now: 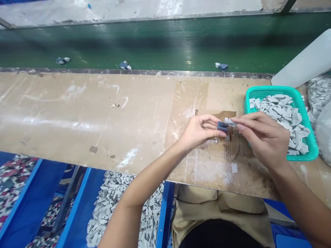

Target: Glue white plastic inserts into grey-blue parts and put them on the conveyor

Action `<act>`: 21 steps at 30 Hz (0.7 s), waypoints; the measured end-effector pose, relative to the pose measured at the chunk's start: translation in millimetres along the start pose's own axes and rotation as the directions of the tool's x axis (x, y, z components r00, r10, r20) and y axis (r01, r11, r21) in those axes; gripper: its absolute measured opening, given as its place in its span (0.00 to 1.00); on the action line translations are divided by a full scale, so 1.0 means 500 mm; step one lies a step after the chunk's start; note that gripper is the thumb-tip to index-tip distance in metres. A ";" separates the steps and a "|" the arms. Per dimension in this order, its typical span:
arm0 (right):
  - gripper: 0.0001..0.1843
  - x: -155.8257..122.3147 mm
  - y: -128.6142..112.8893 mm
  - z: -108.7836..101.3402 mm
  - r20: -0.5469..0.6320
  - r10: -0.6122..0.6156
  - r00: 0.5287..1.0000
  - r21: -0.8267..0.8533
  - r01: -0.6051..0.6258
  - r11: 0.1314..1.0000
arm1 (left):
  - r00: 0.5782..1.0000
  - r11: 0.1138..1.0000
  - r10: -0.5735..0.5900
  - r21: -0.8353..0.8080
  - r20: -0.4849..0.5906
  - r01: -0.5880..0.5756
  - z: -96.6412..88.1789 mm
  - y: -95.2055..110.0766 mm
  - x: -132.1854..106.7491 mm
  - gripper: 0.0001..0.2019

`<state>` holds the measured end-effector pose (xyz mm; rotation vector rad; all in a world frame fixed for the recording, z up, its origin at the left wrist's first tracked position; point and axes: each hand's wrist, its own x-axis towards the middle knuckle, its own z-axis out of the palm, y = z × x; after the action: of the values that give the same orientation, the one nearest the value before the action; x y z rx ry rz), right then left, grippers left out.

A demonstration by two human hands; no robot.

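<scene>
Two small plastic parts meet over the desk [77, 137], above a cardboard scrap [227, 151]. The left hand [199, 132], wrist low, holds a dark blue block [222, 126] between thumb and curled fingers; the right hand [263, 137], angled inward, pinches a grey piece [230, 121] tight against it, beside a green basket [261, 91].

We record a green conveyor belt [165, 44] beyond a scuffed tan workbench [85, 117]; below its near edge stand blue bins [33, 193] heaped with loose grey pieces [113, 206].
</scene>
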<state>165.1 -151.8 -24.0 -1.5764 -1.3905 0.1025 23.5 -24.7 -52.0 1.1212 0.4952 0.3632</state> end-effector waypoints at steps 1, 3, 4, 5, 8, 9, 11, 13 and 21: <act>0.17 0.000 -0.001 -0.001 0.017 -0.017 1.000 0.001 0.017 1.000 | 1.000 1.000 0.018 -0.008 0.006 -0.018 0.000 -0.001 0.000 0.16; 0.17 0.000 -0.003 -0.003 0.041 -0.043 0.998 0.001 0.043 0.999 | 0.999 0.999 0.049 -0.012 0.011 -0.049 -0.001 -0.001 -0.002 0.16; 0.17 0.000 -0.004 -0.004 0.048 -0.050 0.998 0.001 0.050 0.999 | 0.998 0.998 0.060 -0.010 0.011 -0.060 -0.001 0.000 -0.003 0.15; 0.17 0.000 -0.005 -0.005 0.053 -0.054 0.997 -0.001 0.055 0.999 | 0.998 0.998 0.068 -0.007 0.011 -0.068 -0.001 0.001 -0.005 0.15; 0.17 0.000 -0.007 -0.005 0.071 -0.065 0.995 -0.010 0.065 0.998 | 0.997 0.997 0.080 0.002 0.002 -0.080 0.002 0.005 -0.010 0.15; 0.17 0.000 -0.006 -0.005 0.076 -0.071 0.995 -0.015 0.072 0.997 | 0.997 0.997 0.081 0.011 -0.007 -0.081 0.003 0.006 -0.011 0.15; 0.18 -0.001 -0.003 -0.003 0.084 -0.082 0.993 -0.020 0.084 0.996 | 0.996 0.996 0.084 0.037 -0.031 -0.083 0.005 0.008 -0.015 0.16; 0.19 -0.003 0.002 -0.001 0.090 -0.088 0.992 -0.005 0.089 0.996 | 0.994 0.994 0.095 0.063 -0.054 -0.092 0.006 0.008 -0.017 0.16; 0.18 -0.007 0.007 0.011 0.076 -0.024 0.997 0.063 0.019 0.998 | 0.984 0.992 0.120 0.063 -0.129 -0.113 0.018 0.000 -0.020 0.14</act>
<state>163.1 -150.6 -31.1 -1.5192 -1.4499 0.1930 20.1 -36.5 -46.9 1.1880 0.5604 0.5310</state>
